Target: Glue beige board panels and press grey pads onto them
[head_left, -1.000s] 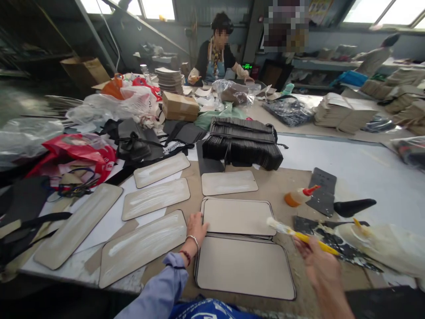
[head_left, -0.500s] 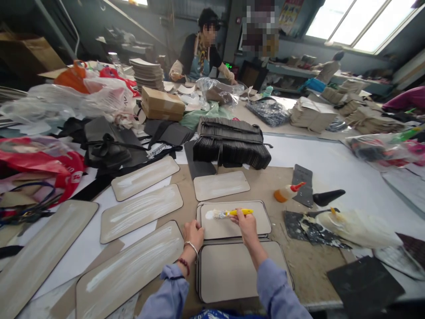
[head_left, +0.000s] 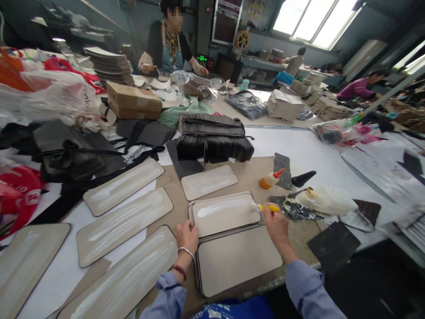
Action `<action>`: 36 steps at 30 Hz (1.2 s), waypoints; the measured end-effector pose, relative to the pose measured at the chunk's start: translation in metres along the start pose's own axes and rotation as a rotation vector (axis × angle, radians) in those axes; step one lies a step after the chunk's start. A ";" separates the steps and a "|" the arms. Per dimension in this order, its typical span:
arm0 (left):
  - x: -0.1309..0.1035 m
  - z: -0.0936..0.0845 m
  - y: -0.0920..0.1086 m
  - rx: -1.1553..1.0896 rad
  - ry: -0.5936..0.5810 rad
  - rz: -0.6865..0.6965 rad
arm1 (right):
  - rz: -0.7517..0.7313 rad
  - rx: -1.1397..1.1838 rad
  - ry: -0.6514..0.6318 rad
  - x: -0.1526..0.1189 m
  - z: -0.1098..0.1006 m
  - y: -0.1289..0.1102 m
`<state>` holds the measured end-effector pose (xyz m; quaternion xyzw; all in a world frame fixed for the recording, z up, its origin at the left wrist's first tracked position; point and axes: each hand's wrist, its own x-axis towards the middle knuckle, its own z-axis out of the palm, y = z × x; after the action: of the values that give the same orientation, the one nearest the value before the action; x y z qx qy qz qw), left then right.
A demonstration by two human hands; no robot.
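My right hand (head_left: 276,223) grips a yellow-handled brush (head_left: 268,208), its white bristles at the right end of the upper beige panel (head_left: 226,213). A white wet streak runs along that panel. At the panel stack's left edge, my left hand (head_left: 187,237) rests with fingers bent and pressed together; whether they pinch an edge is hidden. Nearer to me lies a second stack with a plain beige panel (head_left: 241,261) on top. Panels with white streaks (head_left: 124,226) lie to the left, and a smaller streaked panel (head_left: 210,182) lies behind the stack.
Behind the panels sits a bundle of black strips (head_left: 214,137). A glue bottle with a red tip (head_left: 271,178), a black-handled tool (head_left: 303,178) and a glue-smeared plastic bag (head_left: 327,200) are at the right. A cardboard box (head_left: 133,101) stands back left. A person (head_left: 172,48) works across the table.
My right hand has moved the brush rightward along the panel, and the short white patch is now a long streak. My left hand stays at the stack's edge. The view has turned right.
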<state>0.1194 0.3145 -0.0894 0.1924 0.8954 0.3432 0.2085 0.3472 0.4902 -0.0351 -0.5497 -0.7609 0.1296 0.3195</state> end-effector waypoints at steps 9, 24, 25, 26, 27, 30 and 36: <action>0.020 -0.010 -0.012 -0.306 -0.292 -0.067 | -0.383 0.120 -0.137 -0.113 0.053 -0.105; 0.027 -0.026 -0.028 -0.497 -0.471 -0.151 | 0.520 0.797 -0.299 -0.107 0.056 -0.131; 0.027 -0.026 -0.029 -0.495 -0.465 -0.146 | 0.528 0.805 -0.312 -0.105 0.057 -0.132; 0.026 -0.027 -0.030 -0.491 -0.457 -0.141 | 0.526 0.801 -0.314 -0.104 0.058 -0.133; 0.026 -0.026 -0.031 -0.487 -0.448 -0.135 | 0.514 0.791 -0.304 -0.102 0.058 -0.134; 0.026 -0.023 -0.035 -0.474 -0.422 -0.113 | 0.458 0.785 -0.259 -0.095 0.062 -0.141; 0.026 -0.017 -0.043 -0.433 -0.358 -0.055 | 0.445 0.820 -0.321 -0.071 0.091 -0.142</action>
<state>0.0810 0.2887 -0.1140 0.1769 0.7549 0.4812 0.4089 0.1968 0.3873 -0.0512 -0.5012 -0.5508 0.5665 0.3530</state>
